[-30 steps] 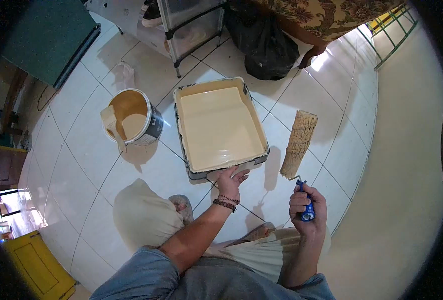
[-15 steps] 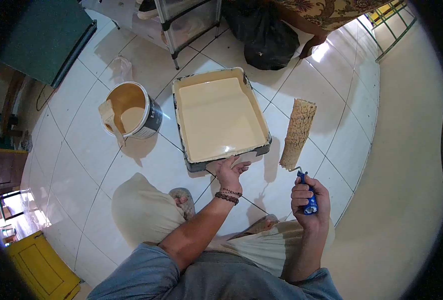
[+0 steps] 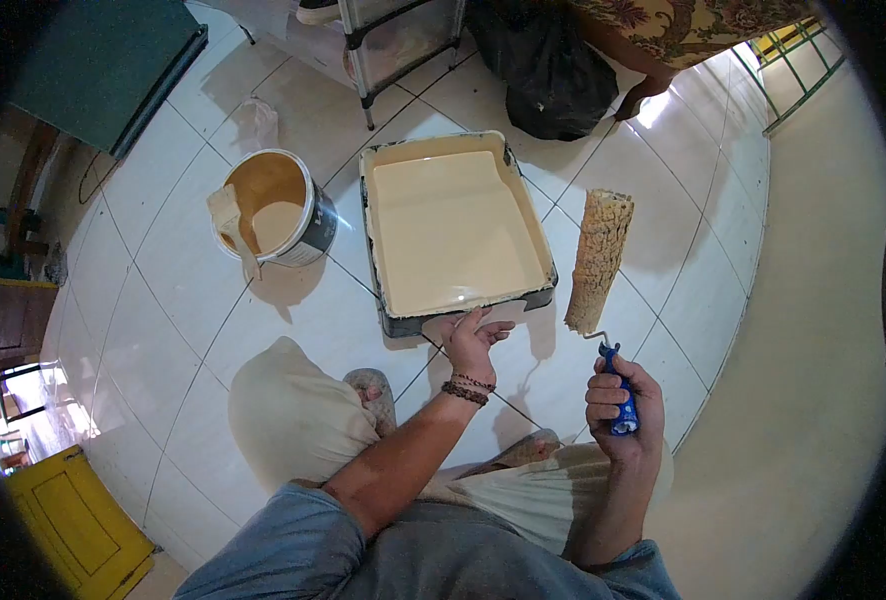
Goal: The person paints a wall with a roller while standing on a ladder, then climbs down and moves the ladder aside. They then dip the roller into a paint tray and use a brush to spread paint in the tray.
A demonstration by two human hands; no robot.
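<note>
My left hand (image 3: 473, 345), with beaded bracelets at the wrist, is at the near edge of a paint tray (image 3: 406, 327). Its thumb and a finger seem to pinch the rim, while other fingers extend to the right; part of the grip is hidden. Cream paint (image 3: 463, 230) covers most of the tray's inside. In my right hand (image 3: 643, 400) is the blue handle of a paint roller (image 3: 601, 260), held upright beside the tray. Its textured sleeve is coated with cream paint.
Left of the tray stands a paint bucket (image 3: 308, 235) with a paint-covered brush (image 3: 228, 220) on its rim. A black bag (image 3: 553, 80) and a shoe rack (image 3: 363, 70) are behind. The wall (image 3: 813, 300) rises at right; a yellow panel (image 3: 83, 525) lies at lower left.
The view has shifted slightly, so the tray, bucket and bag appear a little further right. Both hands keep nearly the same poses, and the roller stays raised.
</note>
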